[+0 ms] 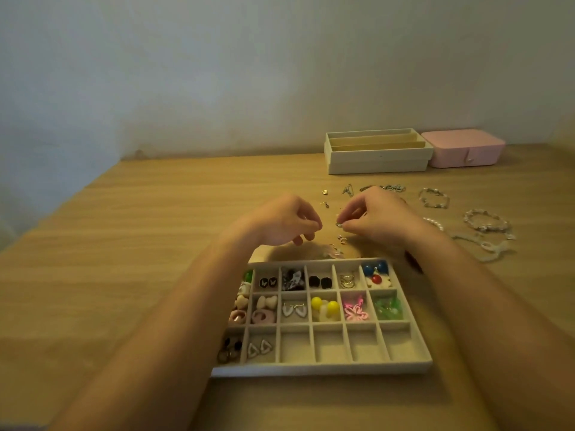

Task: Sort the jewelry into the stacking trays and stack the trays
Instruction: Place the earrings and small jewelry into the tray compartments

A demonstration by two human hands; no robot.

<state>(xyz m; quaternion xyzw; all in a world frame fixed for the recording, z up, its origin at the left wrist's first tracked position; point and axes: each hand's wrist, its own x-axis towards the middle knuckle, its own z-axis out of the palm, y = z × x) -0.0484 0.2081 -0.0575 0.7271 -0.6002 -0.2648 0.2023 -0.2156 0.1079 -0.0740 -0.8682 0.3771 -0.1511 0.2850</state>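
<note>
Silver earring (339, 224), too small to tell which way it points, is pinched by the right hand (373, 216) beyond the near tray (323, 367). The left hand (286, 222) is curled, and I cannot tell whether it holds anything. The tray lies long side left to right, about two-thirds full. The bracelets (485, 225) are loose and the far tray (376, 163) looks empty.

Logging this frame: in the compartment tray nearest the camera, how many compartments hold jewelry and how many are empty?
Compartments holding jewelry: 14
Empty compartments: 4, all in the near row
Total in the tray: 18
</note>
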